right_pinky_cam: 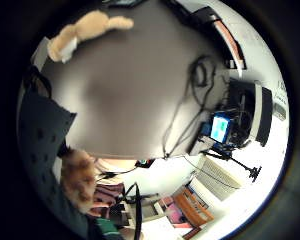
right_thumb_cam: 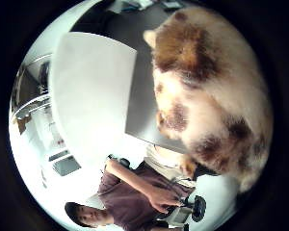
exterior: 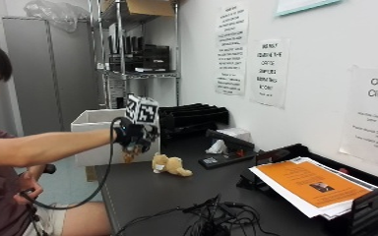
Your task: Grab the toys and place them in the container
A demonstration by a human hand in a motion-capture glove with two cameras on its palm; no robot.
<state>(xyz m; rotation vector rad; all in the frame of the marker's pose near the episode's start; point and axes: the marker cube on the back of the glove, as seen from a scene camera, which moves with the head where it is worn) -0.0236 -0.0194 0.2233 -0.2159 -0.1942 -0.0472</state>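
In the outside view my gloved right hand (exterior: 137,136) is held out above the left end of the dark table (exterior: 149,196), in front of a white box (exterior: 97,129). Its fingers curl round a cream plush toy with brown patches (exterior: 131,156), which hangs just under the palm. That toy fills much of the thumb side palm view (right_thumb_cam: 207,101), with the white box (right_thumb_cam: 91,86) beside it, and also shows in the little finger side view (right_pinky_cam: 80,180). A tan teddy (exterior: 170,165) lies on the table just right of the hand, and the little finger side view shows the teddy (right_pinky_cam: 90,29) too.
A tangle of black cables (exterior: 208,221) lies at the table's front. Black paper trays with an orange sheet (exterior: 310,184) stand at the right, stacked black trays (exterior: 192,117) against the wall. A white crumpled wad (exterior: 216,146) and a flat black item (exterior: 225,157) lie behind the teddy.
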